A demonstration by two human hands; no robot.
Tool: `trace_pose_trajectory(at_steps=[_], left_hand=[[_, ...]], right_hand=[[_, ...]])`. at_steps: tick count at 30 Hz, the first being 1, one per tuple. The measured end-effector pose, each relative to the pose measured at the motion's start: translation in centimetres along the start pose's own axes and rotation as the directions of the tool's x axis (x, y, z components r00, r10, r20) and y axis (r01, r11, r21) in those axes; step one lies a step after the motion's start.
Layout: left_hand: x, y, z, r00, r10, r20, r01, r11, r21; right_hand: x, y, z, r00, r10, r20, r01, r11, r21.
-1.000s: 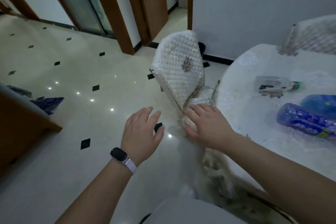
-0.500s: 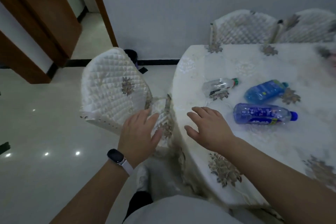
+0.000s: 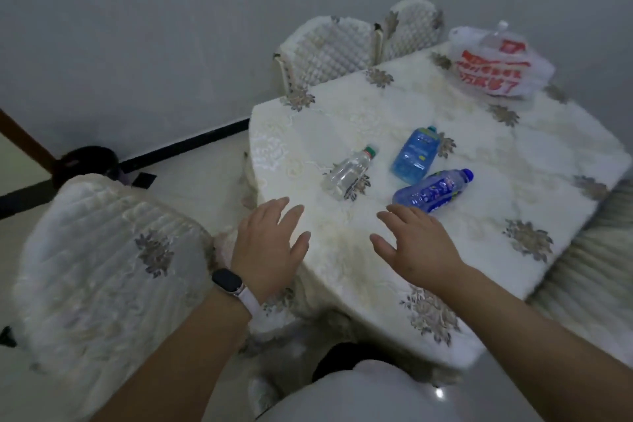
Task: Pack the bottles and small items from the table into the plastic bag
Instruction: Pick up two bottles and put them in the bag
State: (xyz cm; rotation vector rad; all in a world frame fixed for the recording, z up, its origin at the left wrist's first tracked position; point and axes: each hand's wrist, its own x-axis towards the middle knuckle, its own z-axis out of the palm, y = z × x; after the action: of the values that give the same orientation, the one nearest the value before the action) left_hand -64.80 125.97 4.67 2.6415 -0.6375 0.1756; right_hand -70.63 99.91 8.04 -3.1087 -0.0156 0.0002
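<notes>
Three bottles lie on the table (image 3: 479,154), which has a cream floral cloth. A clear bottle with a green cap (image 3: 349,172) is at the left. A flat light-blue bottle (image 3: 415,153) lies in the middle, and a dark-blue bottle with a blue cap (image 3: 433,191) is nearest my right hand. A white plastic bag with red print (image 3: 496,67) sits at the far right corner, a clear bottle showing inside it. My left hand (image 3: 270,245) and my right hand (image 3: 412,238) hover over the near table edge, fingers spread, holding nothing.
A quilted white chair (image 3: 102,271) stands close at my left. Two more such chairs (image 3: 329,48) are pushed in at the table's far side against the grey wall. A dark round bin (image 3: 87,161) sits on the floor by the wall.
The view has swung right from the chair to the table, bringing the plastic bag into sight. Both hands have left the chair and now hover over the table edge.
</notes>
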Motion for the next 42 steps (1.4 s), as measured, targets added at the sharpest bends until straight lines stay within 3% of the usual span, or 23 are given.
trace_pose_trajectory(at_steps=[6, 13, 21, 25, 28, 34, 37, 42], left_hand=[[6.1, 1.2, 2.4, 0.989, 0.140, 0.042, -0.137, 0.988, -0.072], [13.5, 2.8, 6.2, 0.976, 0.132, 0.175, -0.104, 0.982, -0.158], [22.9, 3.5, 12.8, 0.960, 0.030, 0.277, -0.003, 0.995, -0.097], [25.5, 3.6, 15.7, 0.894, -0.090, 0.439, 0.121, 0.992, -0.041], [26.0, 3.7, 17.1, 0.864, -0.087, 0.496, 0.109, 0.994, -0.014], [26.7, 4.0, 18.3, 0.834, -0.163, 0.528, 0.185, 0.983, 0.012], [27.2, 3.9, 18.8, 0.815, -0.199, 0.544, 0.249, 0.968, -0.019], [27.2, 4.1, 18.1, 0.833, -0.268, 0.484, 0.351, 0.932, -0.090]], right_hand=[[0.8, 3.2, 0.7, 0.973, 0.231, -0.013, -0.230, 0.971, 0.069], [6.2, 8.2, 3.3, 0.931, 0.364, 0.001, -0.351, 0.898, 0.265], [16.9, 16.1, 6.7, 0.801, 0.587, 0.118, -0.552, 0.647, 0.526], [21.1, 19.7, 7.8, 0.656, 0.711, 0.252, -0.685, 0.422, 0.593], [23.4, 21.6, 8.8, 0.585, 0.724, 0.366, -0.737, 0.287, 0.612], [25.9, 22.6, 10.7, 0.580, 0.688, 0.437, -0.717, 0.175, 0.675], [27.3, 22.0, 11.0, 0.570, 0.646, 0.507, -0.679, 0.023, 0.734], [29.0, 20.5, 11.4, 0.589, 0.612, 0.528, -0.691, 0.042, 0.722]])
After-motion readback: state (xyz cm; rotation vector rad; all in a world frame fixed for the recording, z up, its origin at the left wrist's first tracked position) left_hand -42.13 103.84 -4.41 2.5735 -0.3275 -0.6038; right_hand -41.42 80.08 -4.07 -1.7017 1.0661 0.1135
